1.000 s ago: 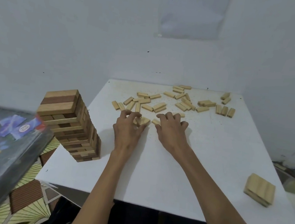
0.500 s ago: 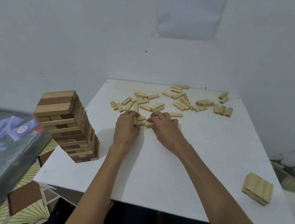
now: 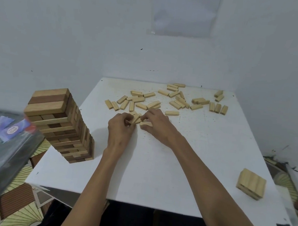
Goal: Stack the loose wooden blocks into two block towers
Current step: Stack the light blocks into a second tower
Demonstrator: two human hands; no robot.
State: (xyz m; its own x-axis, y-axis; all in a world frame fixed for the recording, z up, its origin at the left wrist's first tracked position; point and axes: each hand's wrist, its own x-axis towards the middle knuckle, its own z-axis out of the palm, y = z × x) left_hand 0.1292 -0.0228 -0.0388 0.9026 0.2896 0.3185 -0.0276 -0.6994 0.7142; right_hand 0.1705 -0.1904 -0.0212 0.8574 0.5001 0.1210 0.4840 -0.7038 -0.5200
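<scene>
Head view: a person's left hand (image 3: 121, 130) and right hand (image 3: 158, 126) meet over a white table (image 3: 156, 169), their fingers curled together around a small cluster of gathered blocks (image 3: 136, 118) held between the two sets of fingertips. The left fingers pinch the tilted blocks from the left; the right fingers press in from the right, with one pale block (image 3: 146, 124) lying flat just under the right fingertips. Beyond the fingertips, toward the wall, the loose wooden blocks (image 3: 172, 100) lie scattered across the far half of the table, the nearest of them just past the knuckles. Well to the left of the left hand stands a tall tower (image 3: 59, 123) of light and dark wood near the table's left edge. Far to the right of the right wrist, near the table's front right corner, sits a low stack of blocks (image 3: 251, 184), only a couple of layers high. A sheet of paper (image 3: 185, 11) hangs on the wall above.
</scene>
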